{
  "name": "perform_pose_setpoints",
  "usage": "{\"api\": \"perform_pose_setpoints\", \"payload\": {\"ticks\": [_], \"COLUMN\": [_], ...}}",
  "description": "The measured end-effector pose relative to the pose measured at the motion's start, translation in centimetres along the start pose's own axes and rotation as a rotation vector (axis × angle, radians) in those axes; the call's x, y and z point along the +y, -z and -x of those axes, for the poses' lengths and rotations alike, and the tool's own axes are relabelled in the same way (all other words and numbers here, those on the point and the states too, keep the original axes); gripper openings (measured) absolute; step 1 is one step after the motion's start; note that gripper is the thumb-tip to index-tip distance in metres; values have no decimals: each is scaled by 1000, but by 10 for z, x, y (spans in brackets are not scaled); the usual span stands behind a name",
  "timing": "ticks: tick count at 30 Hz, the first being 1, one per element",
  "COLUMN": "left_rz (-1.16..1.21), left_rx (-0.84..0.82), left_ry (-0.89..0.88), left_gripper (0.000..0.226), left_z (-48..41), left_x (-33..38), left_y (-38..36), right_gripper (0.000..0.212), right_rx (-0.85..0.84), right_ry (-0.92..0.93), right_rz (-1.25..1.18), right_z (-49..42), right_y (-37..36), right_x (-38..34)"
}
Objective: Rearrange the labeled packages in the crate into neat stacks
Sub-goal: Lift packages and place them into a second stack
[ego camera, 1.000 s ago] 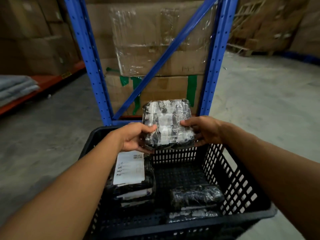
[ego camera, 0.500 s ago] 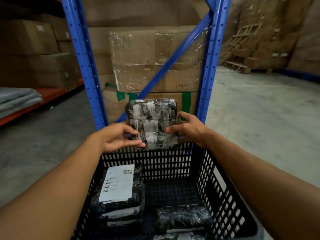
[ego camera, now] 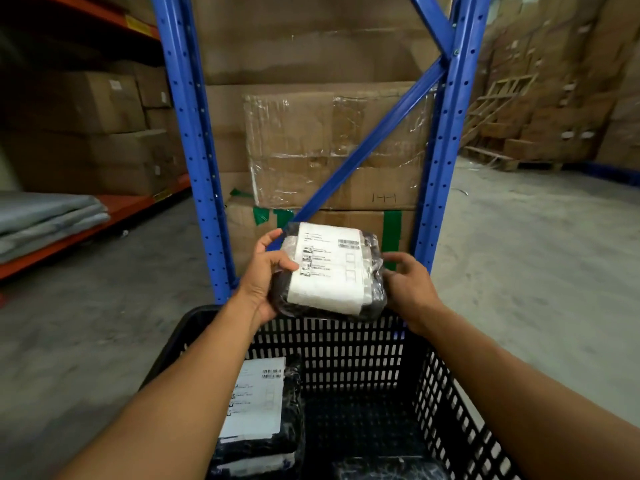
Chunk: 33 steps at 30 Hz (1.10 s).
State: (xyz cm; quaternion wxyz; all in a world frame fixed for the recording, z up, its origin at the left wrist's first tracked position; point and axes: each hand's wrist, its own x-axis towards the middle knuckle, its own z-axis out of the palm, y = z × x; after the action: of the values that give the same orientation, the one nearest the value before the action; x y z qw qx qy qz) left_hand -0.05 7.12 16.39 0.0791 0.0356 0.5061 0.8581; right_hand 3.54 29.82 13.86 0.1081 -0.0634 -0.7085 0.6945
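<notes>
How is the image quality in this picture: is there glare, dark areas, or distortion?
Head view: plastic wrap on the cardboard boxes gives pale glare; the crate interior and upper left shelving are dim; the blue rack posts lean outward from wide-angle distortion; the label on the held package is visible but its print is too soft to read; the right hand looks slightly blurred.

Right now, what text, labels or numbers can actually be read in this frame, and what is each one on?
"I-I-I" or similar hand marks: on the cardboard box behind the blue rack; uncertain.
Held package: white label with barcode and printed lines, too small to read.
Top package of the stack in the crate: label with barcodes, too blurred.
Shelf tags at left: unreadable.
</notes>
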Motion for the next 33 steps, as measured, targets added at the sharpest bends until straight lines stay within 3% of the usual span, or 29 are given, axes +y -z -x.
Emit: {"api": "perform_pose_setpoints", "payload": {"ticks": [1, 3, 8, 11, 13, 15, 19, 21, 24, 26, 30, 33], "left_rz": [-15, -64, -311, -511, -606, -716, -1050, -1173, -1172, -1194, -1335, -1449], "left_rx": [3, -12, -147, -263, -280, -276, -281, -224, -167, -122, -153, -178], "left_ry": [-7, 10, 194, 395, 521, 627, 808, 811, 802, 762, 742, 747], "left_gripper": [69, 78, 95, 118, 121, 107, 56, 48, 51, 63, 121, 128], "left_z": [1, 4, 8, 9, 11, 15, 27, 30, 32, 29, 23, 18], "left_x": [1, -1, -10, -20, -29, -37, -63, -86, -124, -149, -187, -215], "left_y": [-1, 0, 4, 6, 7, 3, -9, -8, 1, 4, 7, 15], "right_gripper": [33, 51, 52, 59, 53, 36, 22, 21, 28, 32, 36, 38], "right_rx": [-51, -208, -206, -200, -220, -232, -178, -158, -135, -128, -179, -208], "right_ry": [-144, -272, -206, -223, -272, -339, -457, -484, -519, -547, -651, -683], "right_rz": [-190, -309, -217, -113, -4, 76, 199, 256, 331, 416, 578, 686], "right_z": [0, -4, -3, 4, 12, 20, 38, 43, 45, 45, 44, 42], "right_y": [0, 0, 6, 22, 31, 36, 37, 38, 35, 29, 15, 14], "right_x": [0, 1, 15, 15, 20, 33, 69, 83, 101, 116, 142, 162]}}
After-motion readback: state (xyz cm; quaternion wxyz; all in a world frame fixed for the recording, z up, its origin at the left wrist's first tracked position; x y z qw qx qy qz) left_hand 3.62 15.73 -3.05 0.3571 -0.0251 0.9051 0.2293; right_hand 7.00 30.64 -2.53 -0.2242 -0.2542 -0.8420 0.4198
